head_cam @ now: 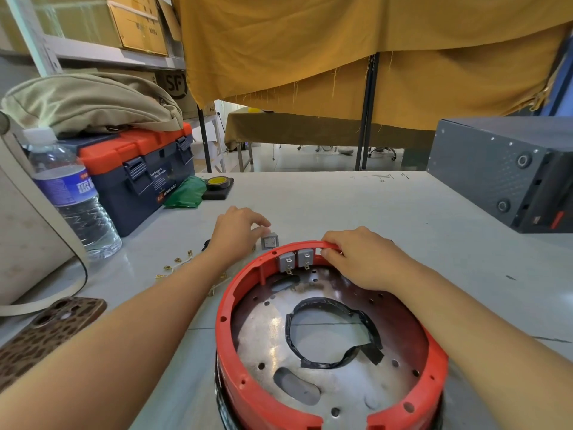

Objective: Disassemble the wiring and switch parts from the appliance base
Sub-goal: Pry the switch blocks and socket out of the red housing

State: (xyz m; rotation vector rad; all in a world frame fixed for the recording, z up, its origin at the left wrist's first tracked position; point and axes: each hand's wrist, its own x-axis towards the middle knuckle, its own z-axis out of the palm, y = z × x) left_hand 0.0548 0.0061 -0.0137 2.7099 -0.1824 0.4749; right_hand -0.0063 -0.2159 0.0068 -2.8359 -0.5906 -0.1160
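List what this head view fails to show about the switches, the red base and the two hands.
- Removed switch: the left hand touches it; its fingertips hide whether they pinch it, and its marking is too small to read.
- Two mounted switches: their front faces point away, behind the rim.
- Right hand covers part of the red base rim and whatever lies beneath.
- The base's near edge is cut off by the frame bottom.
- Loose wires: partly hidden by the left forearm.

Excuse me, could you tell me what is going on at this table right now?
A person is taking switches out of a red appliance base on the table. The left hand pinches a small grey switch just outside the rim. The right hand grips the far rim of the base. Two grey switches still sit in the rim wall. Loose wires with brass terminals lie on the table to the left.
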